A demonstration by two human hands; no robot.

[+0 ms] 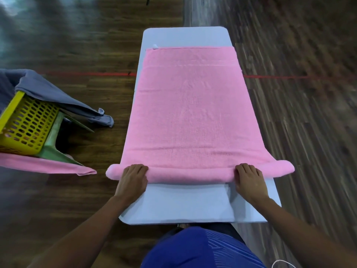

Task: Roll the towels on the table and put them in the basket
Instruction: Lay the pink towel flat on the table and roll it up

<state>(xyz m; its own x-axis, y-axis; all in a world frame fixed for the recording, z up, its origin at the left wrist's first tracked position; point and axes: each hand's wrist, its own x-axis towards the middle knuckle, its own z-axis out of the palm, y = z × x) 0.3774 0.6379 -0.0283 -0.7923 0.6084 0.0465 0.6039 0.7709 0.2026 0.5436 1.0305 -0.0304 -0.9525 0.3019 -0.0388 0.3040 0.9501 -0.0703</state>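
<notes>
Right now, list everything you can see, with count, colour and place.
towel: one, pink, on the table, near end rolled
table: one, pale grey, centre
basket: one, yellow, far left on the stool
stool: one, green, under the basket
cloth: one, grey, draped over the basket
second towel: one, pink, below the basket
floor: dark wood, all around
left grip: one, bare, on the roll's left part
right grip: one, bare, on the roll's right part

Open floor [108,89] separates table [185,204] from basket [27,122], whose rim grey cloth [48,89] drapes.
</notes>
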